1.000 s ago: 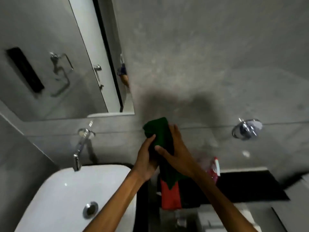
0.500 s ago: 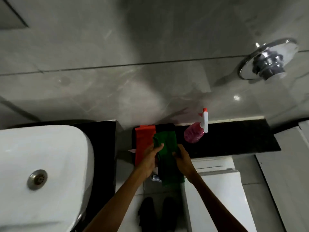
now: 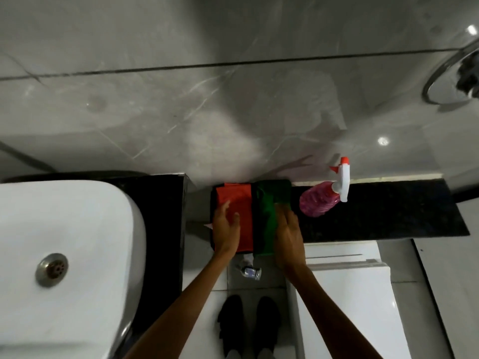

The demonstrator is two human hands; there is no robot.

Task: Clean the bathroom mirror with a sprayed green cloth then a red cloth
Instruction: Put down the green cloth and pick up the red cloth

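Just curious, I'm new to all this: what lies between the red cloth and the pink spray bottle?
The head view shows the green cloth between red cloth and spray bottle, with the right hand on it.

Dim, soft blur; ceiling-light glints on glossy wall tiles (image 3: 233, 112).

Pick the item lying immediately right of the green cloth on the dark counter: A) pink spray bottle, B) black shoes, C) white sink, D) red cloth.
A: the pink spray bottle lies on its side just right of the green cloth on the dark counter.
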